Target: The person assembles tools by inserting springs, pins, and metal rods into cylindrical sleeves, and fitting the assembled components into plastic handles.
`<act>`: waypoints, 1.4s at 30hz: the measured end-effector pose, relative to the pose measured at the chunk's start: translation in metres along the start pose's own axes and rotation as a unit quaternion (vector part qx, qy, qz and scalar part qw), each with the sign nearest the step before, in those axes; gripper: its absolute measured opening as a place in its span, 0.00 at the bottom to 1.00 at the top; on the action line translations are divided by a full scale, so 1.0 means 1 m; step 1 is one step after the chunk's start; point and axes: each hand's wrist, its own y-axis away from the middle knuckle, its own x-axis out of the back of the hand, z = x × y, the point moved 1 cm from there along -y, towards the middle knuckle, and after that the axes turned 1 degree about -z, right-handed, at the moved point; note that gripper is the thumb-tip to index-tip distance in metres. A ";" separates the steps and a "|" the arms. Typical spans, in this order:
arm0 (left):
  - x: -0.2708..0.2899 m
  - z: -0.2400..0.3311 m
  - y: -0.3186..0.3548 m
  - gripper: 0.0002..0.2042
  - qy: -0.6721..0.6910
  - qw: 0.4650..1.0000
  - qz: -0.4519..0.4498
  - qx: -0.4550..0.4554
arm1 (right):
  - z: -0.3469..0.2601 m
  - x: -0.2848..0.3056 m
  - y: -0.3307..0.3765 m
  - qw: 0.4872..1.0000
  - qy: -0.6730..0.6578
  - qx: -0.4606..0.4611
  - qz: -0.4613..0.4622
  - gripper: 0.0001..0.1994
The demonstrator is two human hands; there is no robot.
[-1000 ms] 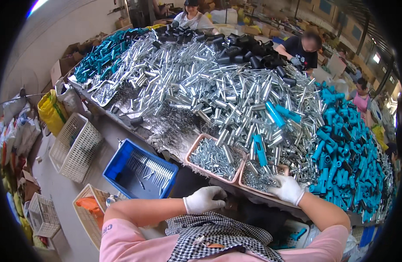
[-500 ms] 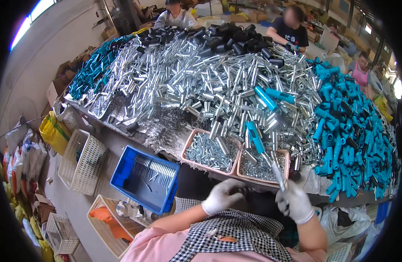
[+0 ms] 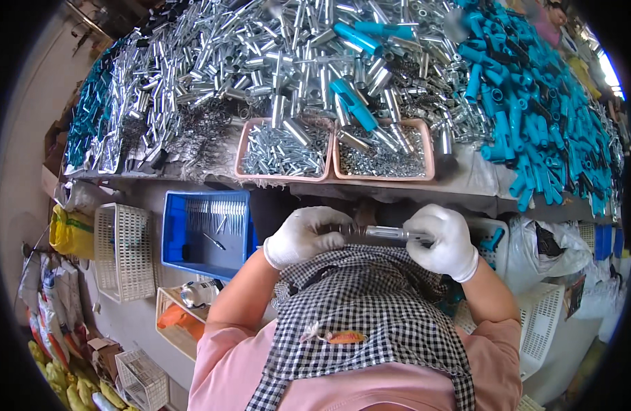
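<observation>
In front of the apron my right hand, in a white glove, is closed round a shiny metal tube that lies level and points left. My left hand, also gloved, has its fingers curled at the tube's left end. A dark, blurred piece shows at those fingertips, too unclear to name. Beyond the hands, on the table edge, stand a pink tray of small metal pins and a pink tray of small metal parts. Teal sleeves and metal tubes lie across the second tray's far rim.
A heap of metal tubes covers the table, with teal plastic handles piled at the right. A blue bin with metal rods stands below the table at left, beside a white basket. Another white basket stands at lower right.
My right hand has drawn the metal tube back from the tray and turned it level before my body. My left hand has met its end. The view has tilted down.
</observation>
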 end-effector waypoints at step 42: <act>0.136 -0.173 0.107 0.11 0.126 0.748 0.641 0.118 | -0.004 -0.128 -0.069 0.974 -0.093 -0.100 -0.178 0.18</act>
